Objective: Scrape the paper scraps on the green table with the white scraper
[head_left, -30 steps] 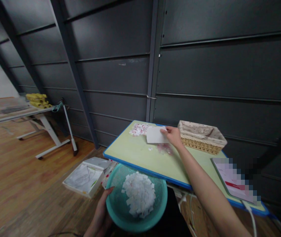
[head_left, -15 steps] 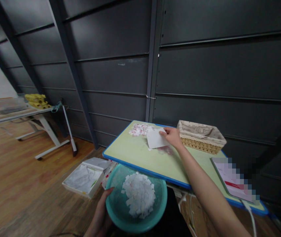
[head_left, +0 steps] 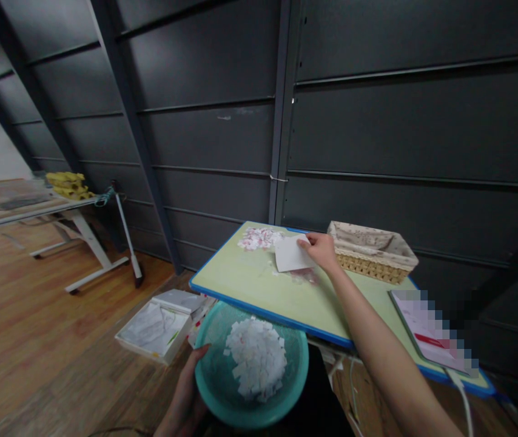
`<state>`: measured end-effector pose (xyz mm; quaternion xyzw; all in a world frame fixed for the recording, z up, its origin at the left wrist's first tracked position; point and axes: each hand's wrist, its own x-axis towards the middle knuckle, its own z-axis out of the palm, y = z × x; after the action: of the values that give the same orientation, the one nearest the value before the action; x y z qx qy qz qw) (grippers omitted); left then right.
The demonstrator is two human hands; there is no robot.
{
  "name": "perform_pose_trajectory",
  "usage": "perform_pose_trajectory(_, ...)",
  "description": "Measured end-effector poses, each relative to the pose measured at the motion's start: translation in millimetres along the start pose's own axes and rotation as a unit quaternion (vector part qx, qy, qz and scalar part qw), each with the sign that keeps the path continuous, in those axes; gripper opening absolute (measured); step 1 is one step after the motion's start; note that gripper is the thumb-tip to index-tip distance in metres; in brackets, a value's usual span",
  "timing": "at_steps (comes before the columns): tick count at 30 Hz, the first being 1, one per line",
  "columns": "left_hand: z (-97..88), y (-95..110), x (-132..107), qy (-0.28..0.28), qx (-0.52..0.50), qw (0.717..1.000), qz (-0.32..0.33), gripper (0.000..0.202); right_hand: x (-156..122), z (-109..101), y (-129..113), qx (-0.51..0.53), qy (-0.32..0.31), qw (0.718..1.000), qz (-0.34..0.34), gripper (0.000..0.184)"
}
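My left hand (head_left: 189, 393) grips the rim of a teal bowl (head_left: 216, 379) held just below the near edge of the table; the bowl holds a heap of small white paper scraps (head_left: 256, 358). My right hand (head_left: 320, 250) reaches across the pale green table (head_left: 250, 282) and pinches a white card (head_left: 292, 254), its lower edge on the tabletop. A pile of pink and white scraps (head_left: 256, 238) lies at the far left corner, just left of the card. A few more scraps (head_left: 304, 276) lie under the card.
A wicker basket (head_left: 370, 250) with a cloth lining stands at the far right of the table. A booklet (head_left: 432, 331) lies near the right edge. White boxes (head_left: 161, 325) sit on the wooden floor to the left. Another table (head_left: 36, 209) stands further left. A dark panelled wall is behind.
The white card in my right hand has tilted and shifted slightly right and back on the table. The bowl and my left hand have stayed put.
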<state>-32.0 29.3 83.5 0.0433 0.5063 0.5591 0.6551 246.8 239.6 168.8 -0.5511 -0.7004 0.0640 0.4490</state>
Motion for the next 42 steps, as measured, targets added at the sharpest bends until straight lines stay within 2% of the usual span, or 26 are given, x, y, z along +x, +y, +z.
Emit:
perform_pose_trajectory(5,1.1,1,-1,0.001,-0.008,1.000,0.000,0.039,1,1,1,0.050,-0.028,0.998,0.008,0.031)
perform_pose_trajectory(9,-0.9,0,2,-0.013,0.001,1.000,-0.009,0.039,0,0,-4,0.076,-0.004,0.997,0.021,0.030)
perform_pose_trajectory(13,-5.4,-3,7,-0.009,0.006,1.000,0.003,0.043,-1,0,-7,0.060,-0.024,0.998,0.005,0.028)
perform_pose_trajectory(19,-2.0,-4,1,-0.005,0.025,0.999,0.038,0.038,0,3,-3,0.096,-0.021,0.995,0.027,0.030)
perform_pose_trajectory(23,1.5,0,-2,0.000,0.016,1.000,0.015,0.039,0,6,0,0.122,-0.044,0.991,0.024,0.032)
perform_pose_trajectory(26,1.4,2,0,-0.007,0.012,1.000,0.012,0.040,1,7,2,0.151,-0.018,0.987,0.048,0.036)
perform_pose_trajectory(32,-1.2,0,0,-0.010,0.012,1.000,-0.006,0.039,1,9,3,0.123,-0.033,0.991,0.040,0.034)
perform_pose_trajectory(37,-4.1,-2,4,-0.024,0.010,1.000,0.001,0.036,0,11,2,0.137,-0.006,0.989,0.048,0.034)
perform_pose_trajectory(42,-4.1,-3,5,-0.020,0.007,1.000,0.002,0.037,-1,13,2,0.134,-0.035,0.990,0.040,0.033)
